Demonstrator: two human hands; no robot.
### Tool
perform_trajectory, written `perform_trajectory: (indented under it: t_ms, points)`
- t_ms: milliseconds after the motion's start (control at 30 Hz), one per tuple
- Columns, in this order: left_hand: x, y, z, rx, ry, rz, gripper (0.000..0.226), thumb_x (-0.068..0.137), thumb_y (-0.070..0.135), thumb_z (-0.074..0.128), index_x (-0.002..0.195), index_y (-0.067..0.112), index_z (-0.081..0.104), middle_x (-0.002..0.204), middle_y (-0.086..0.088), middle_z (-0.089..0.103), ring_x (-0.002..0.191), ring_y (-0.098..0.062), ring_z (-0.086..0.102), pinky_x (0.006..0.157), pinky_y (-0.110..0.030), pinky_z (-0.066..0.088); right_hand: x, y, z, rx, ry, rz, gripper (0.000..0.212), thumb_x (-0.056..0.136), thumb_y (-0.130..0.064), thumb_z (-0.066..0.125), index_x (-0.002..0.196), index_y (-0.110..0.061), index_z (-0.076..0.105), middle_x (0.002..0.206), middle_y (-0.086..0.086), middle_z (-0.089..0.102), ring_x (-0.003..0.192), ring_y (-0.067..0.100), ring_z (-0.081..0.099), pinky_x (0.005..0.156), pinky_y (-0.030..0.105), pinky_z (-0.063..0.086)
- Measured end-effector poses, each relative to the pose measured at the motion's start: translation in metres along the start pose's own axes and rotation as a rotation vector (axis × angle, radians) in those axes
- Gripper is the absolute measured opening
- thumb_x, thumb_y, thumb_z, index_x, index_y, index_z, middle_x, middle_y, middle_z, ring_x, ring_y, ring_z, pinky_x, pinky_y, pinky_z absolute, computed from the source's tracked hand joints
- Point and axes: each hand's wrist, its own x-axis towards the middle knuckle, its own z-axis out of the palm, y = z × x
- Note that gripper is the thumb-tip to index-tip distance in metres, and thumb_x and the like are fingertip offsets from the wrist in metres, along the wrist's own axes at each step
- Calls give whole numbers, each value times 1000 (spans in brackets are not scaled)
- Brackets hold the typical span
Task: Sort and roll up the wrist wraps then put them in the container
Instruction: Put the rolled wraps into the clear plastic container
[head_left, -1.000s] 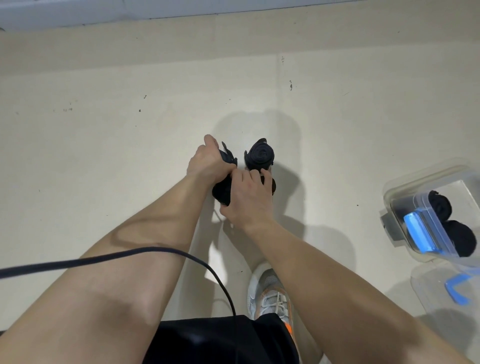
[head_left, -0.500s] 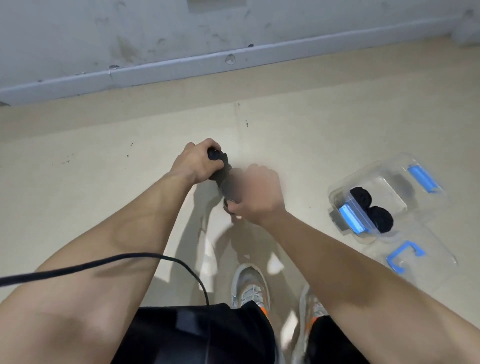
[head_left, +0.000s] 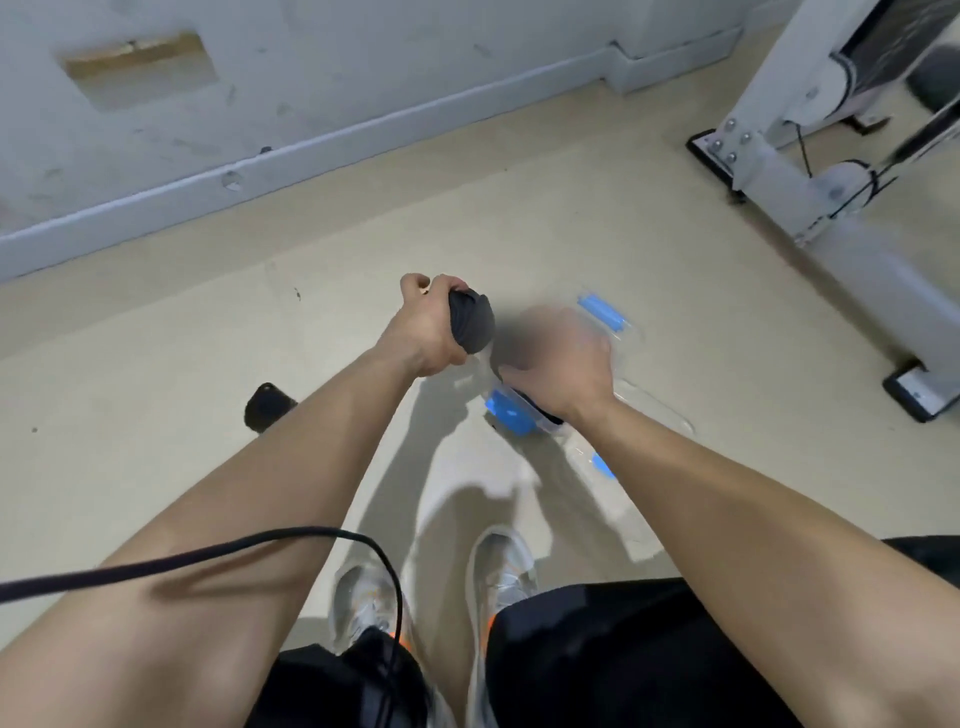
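Motion-blurred right hand, grip unreadable; container mostly hidden beneath it.

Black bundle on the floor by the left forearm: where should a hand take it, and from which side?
Probably across its rounded body, pinched from above. The black bundle lies compact on the floor, and the left forearm overlaps its lower right edge, so its top and left side are the free ones.
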Motion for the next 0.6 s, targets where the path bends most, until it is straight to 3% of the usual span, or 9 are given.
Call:
perform_trajectory:
  t_ms: [133, 267, 367, 467, 600]
  points:
    - [31, 36, 40, 141, -45, 106, 80, 74, 16, 82, 143, 27, 44, 161, 2, 6, 102, -39, 60, 93, -40, 53, 22, 57, -10, -11, -14, 156, 61, 74, -51, 74, 129, -32, 54, 119, 2, 55, 111, 29, 58, 103, 43, 37]
    - [63, 53, 77, 239, -107, 241, 78, 75, 27, 82, 145, 20, 45, 157, 4, 32, 122, -27, 59, 100, -34, 45, 45, 94, -3, -8, -40, 259, 61, 71, -48, 78, 124, -31, 56, 115, 2, 55, 109, 30, 59, 98, 43, 43]
    - [86, 57, 101, 256, -142, 207, 78, 77, 31, 80, 146, 22, 45, 141, 0, 47, 117, -27, 60, 93, -33, 46, 60, 113, 12, -2, -51, 276, 57, 72, -44, 78, 123, -29, 56, 114, 3, 54, 106, 29, 59, 99, 42, 44]
    - [106, 53, 120, 249, -180, 135, 76, 78, 31, 78, 145, 29, 44, 130, -5, 46, 106, -31, 61, 84, -33, 47, 72, 129, 23, -51, -88, 255, 56, 74, -40, 76, 123, -27, 55, 115, 4, 54, 102, 28, 58, 99, 41, 46]
    - [119, 50, 143, 313, -167, 128, 68, 79, 24, 73, 142, 28, 47, 129, -8, 45, 101, -34, 61, 88, -41, 54, 81, 143, 35, -121, -125, 214, 51, 77, -44, 74, 119, -25, 53, 109, 3, 53, 94, 27, 57, 97, 37, 45]
